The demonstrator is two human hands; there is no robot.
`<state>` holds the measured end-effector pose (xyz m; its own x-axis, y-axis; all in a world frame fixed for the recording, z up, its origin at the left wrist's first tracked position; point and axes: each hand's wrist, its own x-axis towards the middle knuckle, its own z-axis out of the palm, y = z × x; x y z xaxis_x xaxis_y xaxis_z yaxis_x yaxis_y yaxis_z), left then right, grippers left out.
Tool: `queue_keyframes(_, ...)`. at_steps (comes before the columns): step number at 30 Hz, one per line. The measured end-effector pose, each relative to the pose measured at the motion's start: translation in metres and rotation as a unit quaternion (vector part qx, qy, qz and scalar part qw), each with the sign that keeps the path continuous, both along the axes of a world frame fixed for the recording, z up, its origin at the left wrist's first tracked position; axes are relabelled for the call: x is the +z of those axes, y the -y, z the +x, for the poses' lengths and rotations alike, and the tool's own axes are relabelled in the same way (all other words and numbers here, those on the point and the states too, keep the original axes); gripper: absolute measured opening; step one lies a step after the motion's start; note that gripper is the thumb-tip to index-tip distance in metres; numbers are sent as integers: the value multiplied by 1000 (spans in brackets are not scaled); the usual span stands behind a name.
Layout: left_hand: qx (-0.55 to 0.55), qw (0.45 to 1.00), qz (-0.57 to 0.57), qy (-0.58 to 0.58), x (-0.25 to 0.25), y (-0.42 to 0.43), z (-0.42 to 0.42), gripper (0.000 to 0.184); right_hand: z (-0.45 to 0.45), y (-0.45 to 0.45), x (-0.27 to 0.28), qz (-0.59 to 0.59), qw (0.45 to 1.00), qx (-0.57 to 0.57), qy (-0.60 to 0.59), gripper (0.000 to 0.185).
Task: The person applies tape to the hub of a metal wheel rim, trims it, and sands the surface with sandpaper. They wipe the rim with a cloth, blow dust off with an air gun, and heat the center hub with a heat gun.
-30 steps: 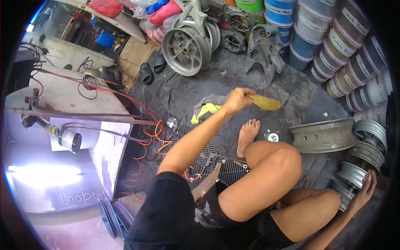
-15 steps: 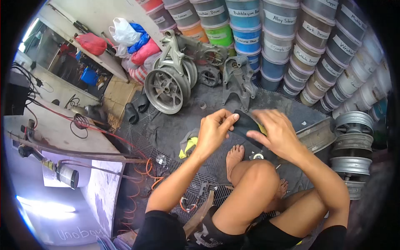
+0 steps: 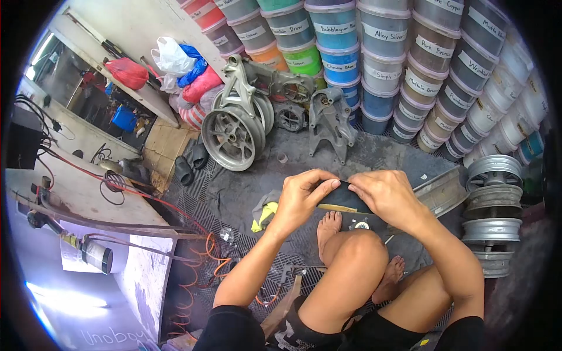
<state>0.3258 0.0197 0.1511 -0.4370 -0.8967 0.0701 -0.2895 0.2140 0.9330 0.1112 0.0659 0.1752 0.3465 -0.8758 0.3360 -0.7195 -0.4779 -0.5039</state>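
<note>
Pinching a dark sheet [image 3: 348, 196] with a yellow strip [image 3: 336, 207] at its lower edge, left hand [image 3: 304, 196] and right hand [image 3: 386, 196] both gripping by thumb and fingers, sheet between them over grey mat [image 3: 392, 158], stacked wheel rims [image 3: 493, 205] off right.

Thin sheet [image 3: 345, 197], dark on the face turned to the viewer, with a narrow yellowish-olive strip showing along its lower edge. The sheet is held off the floor [image 3: 287, 175], its upper edge pinched between the thumb and fingers of the left hand [image 3: 305, 196] and of the right hand [image 3: 387, 198]. The fingers cover its side edges; its full outline cannot be told.
</note>
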Motion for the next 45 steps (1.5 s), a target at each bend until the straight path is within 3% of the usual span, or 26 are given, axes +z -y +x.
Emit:
queue_keyframes(4,4,990,-141,11,10,-6,-6,12,2,-6,2,-49,998,1,48,18)
queue_keyframes(12,-29,989,-141,-8,7,-13,-7,11,0,-4,0,-29,999,21,-2,16)
queue_keyframes(15,-5,990,-137,17,16,-17,-7,14,5,-5,-8,-132,990,14,-40,14)
queue_keyframes(18,63,997,21,-39,7,-17,-8,18,13,-10,-1,-228,969,8,-97,18)
queue_keyframes(21,49,979,130,-149,-3,-13,-5,21,18,-13,-8,-236,963,-13,-126,14)
queue_keyframes(28,30,988,139,-53,2,-22,13,25,22,-8,-9,-311,947,-18,-82,17)
queue_keyframes(31,64,961,225,-146,-10,-16,16,26,30,-8,-10,-352,933,6,-78,16)
queue_keyframes(34,43,989,128,-59,4,-19,22,23,34,-14,-14,-293,952,1,-89,14)
queue_keyframes(35,40,985,122,-114,14,-24,16,19,32,-14,-10,-277,957,6,-84,13)
queue_keyframes(39,126,966,182,-136,-26,-3,30,25,44,-12,-8,-359,931,37,-59,12)
queue_keyframes(42,266,906,225,-239,-51,19,45,26,57,-22,-12,-345,930,106,-62,11)
queue_keyframes(45,309,909,176,-219,-60,28,78,25,67,-24,-23,-227,964,131,-43,10)
